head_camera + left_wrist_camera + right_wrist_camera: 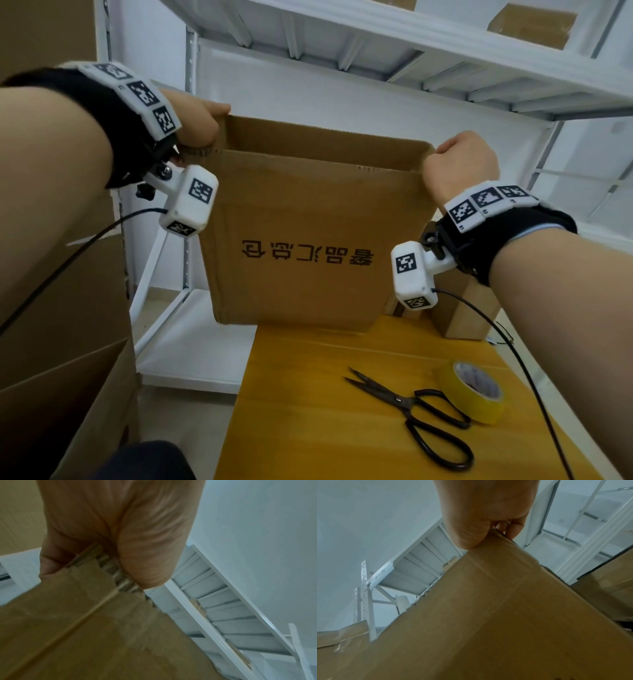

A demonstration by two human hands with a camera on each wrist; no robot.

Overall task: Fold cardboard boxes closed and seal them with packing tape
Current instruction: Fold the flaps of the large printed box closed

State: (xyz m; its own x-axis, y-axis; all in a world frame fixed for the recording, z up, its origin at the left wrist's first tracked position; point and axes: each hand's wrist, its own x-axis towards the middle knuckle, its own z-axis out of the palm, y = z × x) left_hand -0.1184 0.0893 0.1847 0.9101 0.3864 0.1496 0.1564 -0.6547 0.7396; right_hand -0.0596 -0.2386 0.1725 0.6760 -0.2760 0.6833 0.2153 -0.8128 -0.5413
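A brown cardboard box (298,240) with black printed characters, seen upside down, is held up above the far end of the wooden table (308,411), its top flaps standing open. My left hand (202,120) grips the box's upper left corner, thumb and fingers pinching the corrugated edge (111,566). My right hand (459,161) grips the upper right corner, fingers curled over the cardboard (488,601). A roll of yellow packing tape (476,390) lies on the table at the near right.
Black scissors (418,411) lie open beside the tape. A small cardboard box (459,308) stands behind my right wrist. White metal shelving (376,51) rises behind the box. Large cardboard cartons (61,342) stand to the left of the table.
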